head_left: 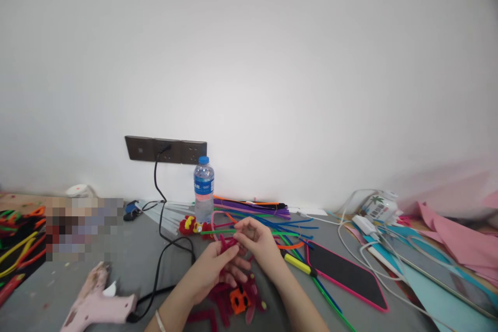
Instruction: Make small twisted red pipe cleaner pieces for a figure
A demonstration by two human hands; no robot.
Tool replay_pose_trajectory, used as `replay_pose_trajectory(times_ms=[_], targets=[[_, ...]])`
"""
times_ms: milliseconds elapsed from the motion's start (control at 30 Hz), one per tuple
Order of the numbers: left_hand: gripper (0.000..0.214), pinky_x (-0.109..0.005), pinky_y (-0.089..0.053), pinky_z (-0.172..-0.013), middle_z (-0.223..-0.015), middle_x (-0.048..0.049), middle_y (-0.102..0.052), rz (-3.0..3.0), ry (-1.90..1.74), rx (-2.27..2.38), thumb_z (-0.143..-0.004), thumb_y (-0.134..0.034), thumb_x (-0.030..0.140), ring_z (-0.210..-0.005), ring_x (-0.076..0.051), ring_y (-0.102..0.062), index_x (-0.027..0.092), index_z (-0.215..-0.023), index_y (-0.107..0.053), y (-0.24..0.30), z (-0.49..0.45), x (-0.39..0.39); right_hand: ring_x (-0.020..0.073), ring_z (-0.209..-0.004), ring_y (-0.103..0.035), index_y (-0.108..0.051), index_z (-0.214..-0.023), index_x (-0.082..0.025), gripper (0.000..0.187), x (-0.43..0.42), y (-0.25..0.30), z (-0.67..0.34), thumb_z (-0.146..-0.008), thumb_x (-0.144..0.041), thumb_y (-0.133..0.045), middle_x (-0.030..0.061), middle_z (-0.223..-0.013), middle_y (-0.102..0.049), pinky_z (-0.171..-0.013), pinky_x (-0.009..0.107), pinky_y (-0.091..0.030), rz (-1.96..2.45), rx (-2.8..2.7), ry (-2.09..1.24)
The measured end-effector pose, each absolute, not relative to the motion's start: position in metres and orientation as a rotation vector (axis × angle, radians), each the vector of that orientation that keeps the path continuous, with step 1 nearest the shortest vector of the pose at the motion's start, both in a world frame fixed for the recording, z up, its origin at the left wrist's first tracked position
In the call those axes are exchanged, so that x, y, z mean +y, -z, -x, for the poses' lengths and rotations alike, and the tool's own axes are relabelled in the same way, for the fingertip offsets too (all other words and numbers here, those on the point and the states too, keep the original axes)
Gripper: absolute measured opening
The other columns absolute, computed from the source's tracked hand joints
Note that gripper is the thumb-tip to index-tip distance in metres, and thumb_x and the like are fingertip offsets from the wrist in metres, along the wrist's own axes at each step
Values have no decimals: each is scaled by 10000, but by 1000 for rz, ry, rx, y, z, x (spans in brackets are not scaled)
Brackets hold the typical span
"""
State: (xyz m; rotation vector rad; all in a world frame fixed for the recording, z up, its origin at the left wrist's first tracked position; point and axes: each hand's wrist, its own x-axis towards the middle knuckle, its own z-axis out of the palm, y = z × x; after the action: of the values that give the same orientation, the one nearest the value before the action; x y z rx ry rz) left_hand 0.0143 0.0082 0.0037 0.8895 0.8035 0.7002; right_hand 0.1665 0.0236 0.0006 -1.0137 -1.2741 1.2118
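Observation:
My left hand (220, 267) is closed on a magenta pipe cleaner (223, 243), part of which shows above its thumb. The fingertips of my right hand (259, 244) pinch together at the same piece, and the exact contact is partly hidden. Below the hands lie more dark pink pipe cleaner pieces (204, 316) and an orange square piece with black marks (239, 301). A red and yellow fuzzy pipe cleaner figure (189, 224) lies beyond my left hand. Green and blue pipe cleaners (299, 222) spread out behind and to the right of my right hand.
A water bottle (204, 187) stands by the wall. On the left is a pink glue gun (97, 303) with a black cord (158, 249). To the right lie a yellow and black tool (299, 264), a pink-edged black tablet (346, 275), white cables (360, 259) and coloured paper (451, 238).

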Motion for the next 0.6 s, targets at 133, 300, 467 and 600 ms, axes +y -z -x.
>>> replay_pose_trajectory(times_ms=[133, 300, 467, 600], targets=[[437, -142, -274, -337, -680, -69, -721, -912, -733, 801, -722, -690, 549, -374, -51, -518, 138, -821, -578, -3, -12, 11, 128, -544, -565, -585, -799, -193, 264, 22, -1, -162, -683, -377, -735, -28, -658, -590, -555, 262, -479, 997, -1320, -1184], [453, -142, -309, -370, -707, -26, -692, -889, -758, 818, -673, -760, 476, -423, -45, -502, 144, -935, -597, -8, -10, 13, 139, -617, -575, -514, -844, -202, 125, 23, -3, -168, -756, -252, -588, -11, -707, -609, -608, 267, -463, 943, -1337, -1107], [449, -160, -355, -369, -686, 0, -637, -825, -844, 827, -720, -696, 538, -471, -81, -538, 143, -920, -623, -6, -11, 15, 113, -570, -501, -436, -795, -221, 151, 24, -1, -170, -700, -110, -473, -61, -636, -526, -568, 229, -388, 944, -1409, -985], [421, -198, -456, -420, -675, 3, -622, -773, -797, 809, -750, -663, 549, -505, -116, -590, 148, -870, -618, -3, -13, 13, 107, -572, -492, -446, -815, -223, 163, 18, -4, -163, -718, -95, -470, -51, -705, -521, -552, 222, -397, 960, -1513, -1025]])
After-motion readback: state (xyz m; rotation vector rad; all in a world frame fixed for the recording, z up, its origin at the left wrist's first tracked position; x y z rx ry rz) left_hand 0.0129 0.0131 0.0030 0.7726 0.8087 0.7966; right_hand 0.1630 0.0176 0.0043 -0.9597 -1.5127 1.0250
